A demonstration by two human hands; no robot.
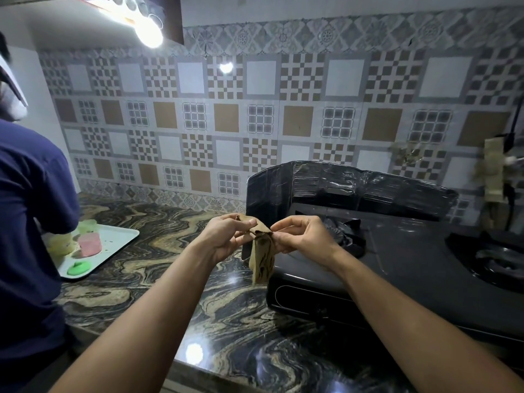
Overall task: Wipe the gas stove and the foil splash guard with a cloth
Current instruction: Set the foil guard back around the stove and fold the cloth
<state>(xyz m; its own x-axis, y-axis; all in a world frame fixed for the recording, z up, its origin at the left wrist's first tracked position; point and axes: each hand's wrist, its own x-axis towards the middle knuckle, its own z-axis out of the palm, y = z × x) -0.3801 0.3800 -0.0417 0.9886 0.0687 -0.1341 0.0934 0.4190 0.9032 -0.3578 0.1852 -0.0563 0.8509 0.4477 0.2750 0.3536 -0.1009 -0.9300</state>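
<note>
Along the back of the kitchen, a patterned tile wall [255,109] of brown, grey and white squares runs the full width, with a bright lamp [149,32] glaring under the shelf at the upper left. Below it lies the marbled countertop [158,279], dark with swirling tan veins and glossy enough to catch the light. On its right part sits the black gas stove [411,273], its near-left burner partly hidden behind the right hand and another burner [499,259] showing at the far right edge. Standing upright round the stove's back and left side is the foil splash guard [354,191], dark and creased. At the left edge stands another person in a navy shirt [28,222], beside a pale tray [119,239] that carries a pink container, a yellowish one and a green lid. In the middle, held in the air over the stove's left front corner, both bare forearms reach forward. The left hand [226,236] pinches the top of a small tan cloth [262,251] between thumb and curled fingers, and the right hand [300,236] pinches the same bunched top from the other side. The cloth's loose end, streaked with dark stains, hangs down between the hands and touches neither stove nor guard.
</note>
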